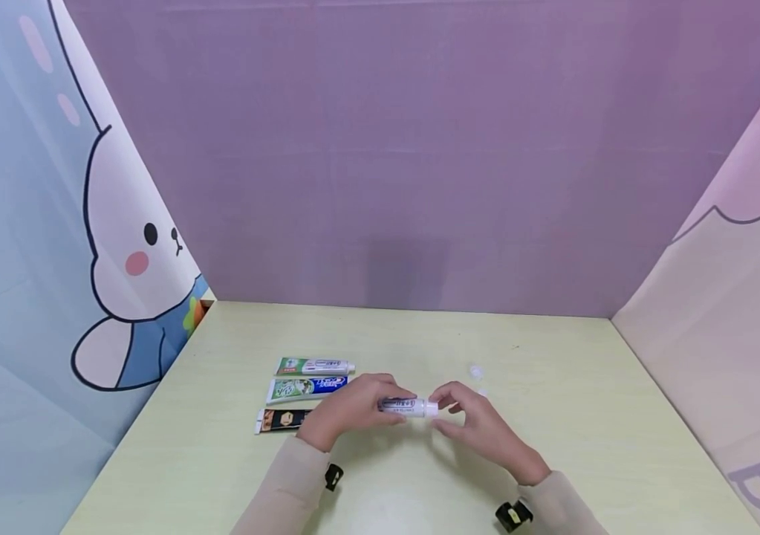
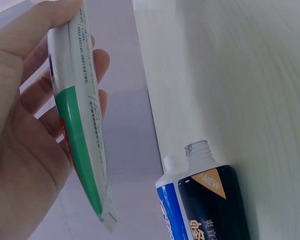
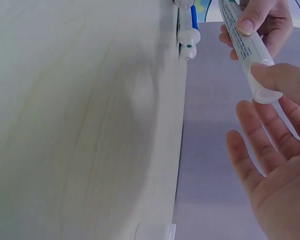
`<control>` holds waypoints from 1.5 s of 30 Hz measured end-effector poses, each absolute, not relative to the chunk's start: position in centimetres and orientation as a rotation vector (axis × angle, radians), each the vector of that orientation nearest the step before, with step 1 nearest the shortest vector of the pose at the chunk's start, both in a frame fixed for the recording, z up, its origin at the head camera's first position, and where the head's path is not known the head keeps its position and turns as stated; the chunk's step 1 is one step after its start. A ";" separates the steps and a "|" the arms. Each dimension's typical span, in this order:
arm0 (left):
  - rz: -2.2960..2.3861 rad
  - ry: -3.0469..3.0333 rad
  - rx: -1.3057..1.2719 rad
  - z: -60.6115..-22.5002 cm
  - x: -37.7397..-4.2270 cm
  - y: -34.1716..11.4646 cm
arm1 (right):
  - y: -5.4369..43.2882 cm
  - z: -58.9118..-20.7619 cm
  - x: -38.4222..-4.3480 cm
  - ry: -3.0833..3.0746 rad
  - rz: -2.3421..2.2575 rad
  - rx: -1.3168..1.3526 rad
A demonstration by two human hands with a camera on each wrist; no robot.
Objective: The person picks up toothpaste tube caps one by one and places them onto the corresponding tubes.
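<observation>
My left hand (image 1: 359,405) grips a white and green toothpaste tube (image 1: 398,406), thumb on one side and fingers behind, its capped end pointing right. Printed text runs along the tube (image 2: 84,100) in the left wrist view. At that end, my right hand (image 1: 486,427) pinches the white cap (image 3: 266,92) between thumb and fingers, and its other fingers are spread. Left of the hands lie a green and white tube (image 1: 316,366), a blue and green tube (image 1: 306,388) and a black tube (image 1: 284,420), partly hidden by the left hand. The black tube's threaded nozzle (image 2: 199,152) is bare.
Small whitish pieces, seemingly caps (image 1: 476,371), lie on the pale table (image 1: 587,431) beyond the right hand. A purple cloth (image 1: 406,163) hangs along the back edge, with printed curtains (image 1: 18,260) at both sides.
</observation>
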State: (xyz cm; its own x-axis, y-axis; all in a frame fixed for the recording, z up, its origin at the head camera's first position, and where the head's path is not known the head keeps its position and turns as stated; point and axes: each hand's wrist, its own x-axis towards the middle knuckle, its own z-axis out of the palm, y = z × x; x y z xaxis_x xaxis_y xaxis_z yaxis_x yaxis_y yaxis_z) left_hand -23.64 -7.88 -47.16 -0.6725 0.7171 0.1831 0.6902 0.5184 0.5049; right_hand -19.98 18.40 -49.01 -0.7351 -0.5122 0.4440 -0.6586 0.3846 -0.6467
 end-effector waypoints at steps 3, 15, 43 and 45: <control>0.862 2.693 1.255 -47.1 -23.6 -7.9 | 18.4 -49.1 -20.0 -2.477 1.266 1.047; 0.871 2.693 1.259 -46.9 -23.4 -8.0 | 18.5 -49.3 -20.0 -2.559 1.355 1.021; 0.843 2.700 1.240 -47.2 -23.5 -8.0 | 18.6 -49.0 -20.2 -2.759 1.278 0.884; 0.842 2.702 1.232 -47.2 -23.5 -8.0 | 18.5 -49.0 -20.2 -2.754 1.297 0.872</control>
